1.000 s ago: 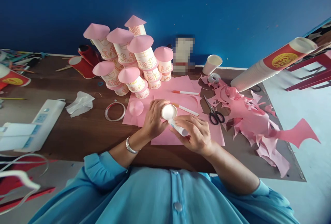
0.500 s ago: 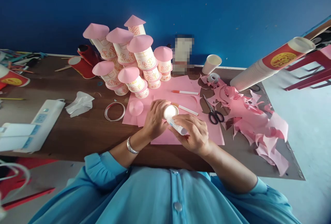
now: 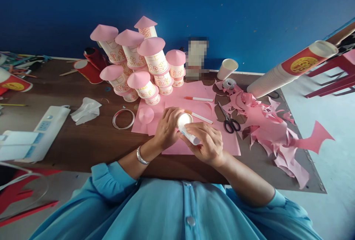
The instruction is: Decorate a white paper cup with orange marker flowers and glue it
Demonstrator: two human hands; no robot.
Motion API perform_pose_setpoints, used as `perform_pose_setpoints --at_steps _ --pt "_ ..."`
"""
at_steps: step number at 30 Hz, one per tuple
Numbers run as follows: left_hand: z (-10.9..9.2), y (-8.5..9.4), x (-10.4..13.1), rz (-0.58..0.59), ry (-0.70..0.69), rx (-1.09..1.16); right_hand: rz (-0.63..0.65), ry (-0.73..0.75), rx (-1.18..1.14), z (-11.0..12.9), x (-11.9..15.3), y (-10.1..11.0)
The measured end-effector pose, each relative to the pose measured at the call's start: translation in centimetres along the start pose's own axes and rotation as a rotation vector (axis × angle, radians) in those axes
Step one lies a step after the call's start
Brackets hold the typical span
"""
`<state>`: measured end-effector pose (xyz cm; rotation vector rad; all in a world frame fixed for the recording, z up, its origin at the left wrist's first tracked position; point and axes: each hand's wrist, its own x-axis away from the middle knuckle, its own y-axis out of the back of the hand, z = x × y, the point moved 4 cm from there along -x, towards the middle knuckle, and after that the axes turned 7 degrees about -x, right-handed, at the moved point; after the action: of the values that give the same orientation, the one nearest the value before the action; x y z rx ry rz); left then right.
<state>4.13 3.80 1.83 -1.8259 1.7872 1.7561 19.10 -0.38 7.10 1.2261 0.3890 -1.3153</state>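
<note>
My left hand (image 3: 169,129) is wrapped round a white paper cup (image 3: 185,119), whose round end faces up at me. In my right hand (image 3: 208,140) is a glue stick (image 3: 190,135), its tip at the near rim of the cup. Both hands are above a pink paper sheet (image 3: 226,145) on the table. Just beyond them lie an orange-tipped marker (image 3: 202,117) and a second marker (image 3: 199,99). Left of my left hand rests a small pink paper cone (image 3: 146,115). Black-handled scissors (image 3: 231,124) lie to the right of my hands.
Decorated paper-cup towers (image 3: 154,60) with pink cone roofs stand at the back. Pink paper scraps (image 3: 269,129) cover the right side, near a leaning stack of paper cups (image 3: 277,79). A tape roll (image 3: 123,119), crumpled tissue (image 3: 86,111) and power strip (image 3: 51,132) lie left.
At the right table edge, a pink scrap has flipped outward over the edge. The cup and glue stick are almost unmoved in my hands.
</note>
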Motion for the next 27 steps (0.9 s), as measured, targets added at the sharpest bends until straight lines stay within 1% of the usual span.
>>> perform_pose_setpoints --at_steps 5,7,10,12,16,17,19,20,22,23,24,26,27 --pt "-0.2 0.2 -0.1 0.018 -0.018 -0.033 0.094 0.035 -0.046 0.4 0.3 -0.5" --pt "-0.2 0.2 -0.1 0.025 -0.021 -0.039 0.074 0.041 -0.049 0.5 0.2 -0.4" --pt "-0.2 0.1 -0.1 0.017 -0.016 -0.041 -0.01 0.015 -0.008 0.2 -0.1 0.1" --pt "-0.2 0.0 0.0 0.011 -0.015 -0.035 -0.021 0.003 0.008 0.0 -0.3 0.2" --pt "-0.2 0.0 0.0 0.031 -0.007 0.004 0.082 0.037 -0.068 0.5 -0.2 -0.2" --pt "-0.2 0.0 0.0 0.029 0.004 0.017 0.097 0.014 -0.11 0.6 -0.2 -0.2" --pt "-0.2 0.1 -0.2 0.022 0.029 0.053 0.064 -0.124 -0.219 0.2 -0.3 0.1" --pt "-0.2 0.2 -0.3 0.028 0.043 0.071 0.015 -0.24 -0.291 -0.3 -0.4 0.5" --pt "-0.4 0.1 -0.4 0.059 0.063 0.103 -0.119 -0.469 -0.491 -1.7 -0.3 1.1" --pt "-0.4 0.1 -0.4 0.08 0.069 0.123 -0.207 -0.576 -0.61 -2.5 -0.2 1.3" --pt "-0.5 0.1 -0.4 0.101 0.067 0.151 -0.272 -0.664 -0.715 -3.3 0.0 1.4" --pt "-0.6 -0.1 -0.2 0.137 0.065 0.225 -0.351 -0.801 -0.843 -4.7 0.4 1.4" --pt "-0.7 -0.2 -0.1 0.157 0.063 0.258 -0.364 -0.847 -0.882 -5.3 0.6 1.3"
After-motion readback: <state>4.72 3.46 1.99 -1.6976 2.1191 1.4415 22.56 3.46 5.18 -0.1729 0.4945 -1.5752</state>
